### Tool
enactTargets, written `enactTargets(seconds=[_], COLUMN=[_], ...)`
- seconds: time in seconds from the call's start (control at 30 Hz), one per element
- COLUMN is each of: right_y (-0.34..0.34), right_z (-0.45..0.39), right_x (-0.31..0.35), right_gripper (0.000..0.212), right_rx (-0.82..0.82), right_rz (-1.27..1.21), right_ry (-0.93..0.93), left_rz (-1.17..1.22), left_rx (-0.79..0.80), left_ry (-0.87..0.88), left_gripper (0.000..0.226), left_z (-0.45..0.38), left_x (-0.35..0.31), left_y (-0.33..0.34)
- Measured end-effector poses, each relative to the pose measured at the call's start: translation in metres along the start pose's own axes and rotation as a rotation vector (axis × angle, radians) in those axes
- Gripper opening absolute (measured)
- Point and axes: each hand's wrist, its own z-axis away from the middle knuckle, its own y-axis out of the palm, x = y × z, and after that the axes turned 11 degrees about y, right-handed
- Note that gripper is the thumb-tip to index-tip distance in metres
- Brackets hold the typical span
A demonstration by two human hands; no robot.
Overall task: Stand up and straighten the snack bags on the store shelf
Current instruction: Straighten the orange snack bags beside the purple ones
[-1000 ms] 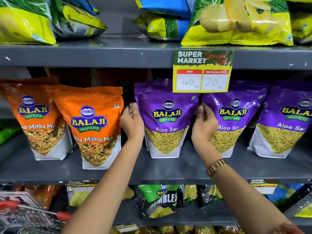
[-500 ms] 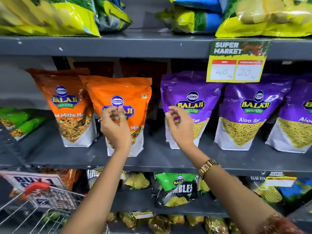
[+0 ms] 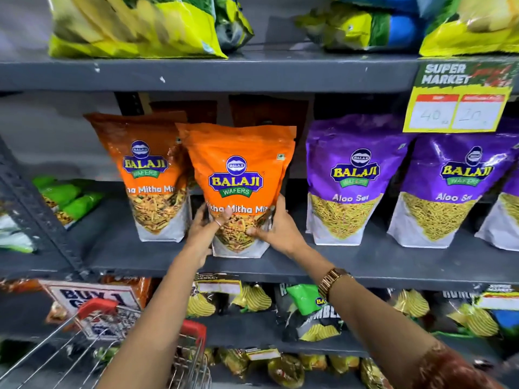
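Right now both the left hand and right hand clasp the front orange Mitha Mix pouch at shelf centre, and a sideways nudge toward nine o'clock could topple its overlapped orange neighbour.

A yellow price tag reading 40 and 20 hangs from the upper shelf edge. At lower left, a wire shopping cart with red handle stands before a "BUY 1" sign.
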Motion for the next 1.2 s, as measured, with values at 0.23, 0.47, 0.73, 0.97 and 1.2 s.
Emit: enactTargets(seconds=[0.23, 0.47, 0.73, 0.97, 1.2], right_y=[-0.007, -0.012, -0.014, -0.026, -0.026], right_z=[-0.008, -0.02, -0.023, -0.031, -0.041], right_x=[0.001, -0.004, 0.0, 0.047, 0.059], right_gripper=[0.088, 0.083, 0.085, 0.043, 0.027], right_rx=[-0.039, -0.017, 0.007, -0.385, -0.694], right_rz=[-0.063, -0.157, -0.226, -0.584, -0.592], right_ry=[0.037, 0.065, 0.085, 0.061, 0.122], left_rz=[0.038, 0.071, 0.061, 0.2, 0.099], left_rx=[0.032, 0.082, 0.04, -0.258, -0.369], left_ry=[0.076, 0.073, 0.064, 0.277, 0.286], left_gripper=[0.063, 0.063, 0.076, 0.043, 0.026], left_z=[-0.009, -0.023, -0.025, -0.043, -0.075], left_x=[-0.003, -0.002, -0.001, -0.056, -0.074], left_y=[0.014, 0.023, 0.022, 0.013, 0.008])
